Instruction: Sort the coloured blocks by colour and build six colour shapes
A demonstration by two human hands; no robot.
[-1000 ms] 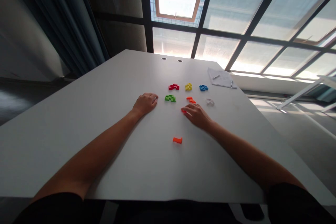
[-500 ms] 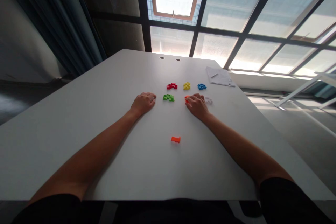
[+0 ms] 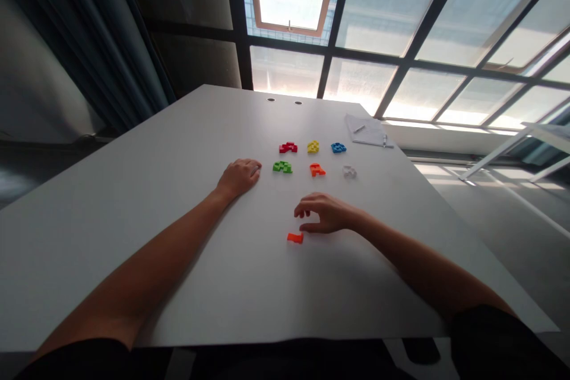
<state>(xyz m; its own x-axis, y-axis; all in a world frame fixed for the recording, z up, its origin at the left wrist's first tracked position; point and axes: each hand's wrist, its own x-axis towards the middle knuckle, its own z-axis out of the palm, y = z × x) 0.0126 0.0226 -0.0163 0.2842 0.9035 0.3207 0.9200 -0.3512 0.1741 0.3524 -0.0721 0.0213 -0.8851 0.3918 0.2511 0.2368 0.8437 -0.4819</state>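
Note:
My right hand (image 3: 327, 212) hovers over the middle of the white table with thumb and fingers apart, holding nothing. Its thumb tip is just above and beside a small orange plastic piece (image 3: 294, 238), the nearest one to me. Palm down on the table rests my left hand (image 3: 239, 177), fingers loosely bent, with a small gap at the thumb. Right of it lies a green blocky piece (image 3: 282, 167), then a second orange piece (image 3: 317, 170) and a clear whitish piece (image 3: 350, 171). Behind them sit red (image 3: 288, 147), yellow (image 3: 313, 146) and blue (image 3: 338, 147) pieces.
Paper sheets (image 3: 367, 130) with a pen lie at the table's back right. Two round cable holes (image 3: 298, 103) are near the far edge of the table (image 3: 214, 285). Large windows stand beyond, and a dark curtain (image 3: 133, 59) hangs at the left.
My right hand has let go of the orange piece in the row and moved back toward me, to the nearer orange piece. My left hand stays in place. The view has shifted slightly.

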